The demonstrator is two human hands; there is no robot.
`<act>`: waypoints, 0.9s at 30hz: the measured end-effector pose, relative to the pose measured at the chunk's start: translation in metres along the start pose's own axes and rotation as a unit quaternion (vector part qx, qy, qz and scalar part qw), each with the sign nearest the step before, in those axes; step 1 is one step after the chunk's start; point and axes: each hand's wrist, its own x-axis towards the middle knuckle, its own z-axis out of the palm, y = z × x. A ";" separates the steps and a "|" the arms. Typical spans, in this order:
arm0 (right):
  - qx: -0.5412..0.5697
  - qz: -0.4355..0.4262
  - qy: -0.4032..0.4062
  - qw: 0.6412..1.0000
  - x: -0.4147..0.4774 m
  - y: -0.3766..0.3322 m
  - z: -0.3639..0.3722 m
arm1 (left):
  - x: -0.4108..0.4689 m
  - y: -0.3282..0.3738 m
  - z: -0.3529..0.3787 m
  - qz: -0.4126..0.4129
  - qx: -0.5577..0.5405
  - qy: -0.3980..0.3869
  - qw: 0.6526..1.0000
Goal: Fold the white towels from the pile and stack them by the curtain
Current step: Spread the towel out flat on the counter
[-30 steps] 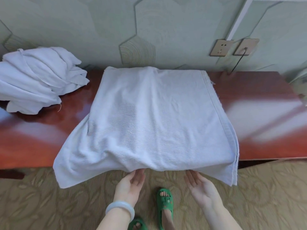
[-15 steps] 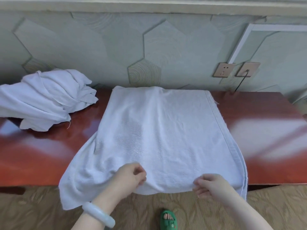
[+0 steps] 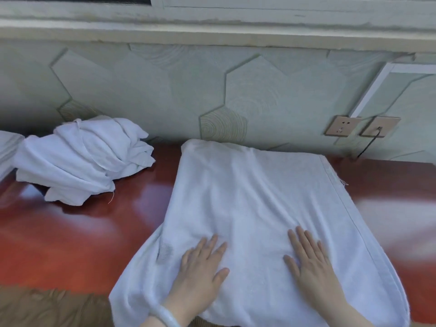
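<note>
On the glossy red-brown table (image 3: pixel 70 244), in the head view: white towel (image 3: pixel 254 197), spread flat. Reaches from the wall side to the near edge and hangs over it toward the patterned floor (image 3: pixel 47 308). Shows a hemmed edge down its right side, with a loose thread near the far corner. Left hand (image 3: pixel 200 267): lies palm down on the near left part of the towel, fingers straight and slightly fanned, gripping nothing; wears a pale bangle (image 3: pixel 165 315) at the wrist. Right hand (image 3: pixel 311 263): lies palm down on the near right part, fingers straight and close together, likewise holding nothing. Sit well apart, bare towel between. Further left on the table, well apart from the spread towel: crumpled pile (image 3: pixel 82 161) of white towels, close to the wall. At the far left margin: more white cloth (image 3: pixel 7 147), cut off by the frame, too little to tell what. On the green hexagon-patterned wall (image 3: pixel 165 90), right of the towel: a tan socket (image 3: pixel 342 126), beside it a second tan plate (image 3: pixel 379 126), a dark cable (image 3: pixel 368 147) running down from that one.
</note>
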 end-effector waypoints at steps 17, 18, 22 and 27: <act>-0.011 0.000 0.021 1.000 0.092 -0.036 0.016 | 0.084 -0.104 -0.104 -0.392 -0.524 -0.117 0.747; -0.014 0.004 0.017 1.000 0.092 -0.037 0.017 | 0.085 -0.099 -0.105 -0.374 -0.551 -0.121 0.736; -0.011 0.009 0.014 1.000 0.092 -0.036 0.016 | 0.081 -0.105 -0.102 -0.326 -0.549 -0.055 0.768; -0.015 0.011 0.017 1.000 0.092 -0.040 0.016 | 0.051 -0.152 -0.086 -0.428 -0.352 0.227 0.801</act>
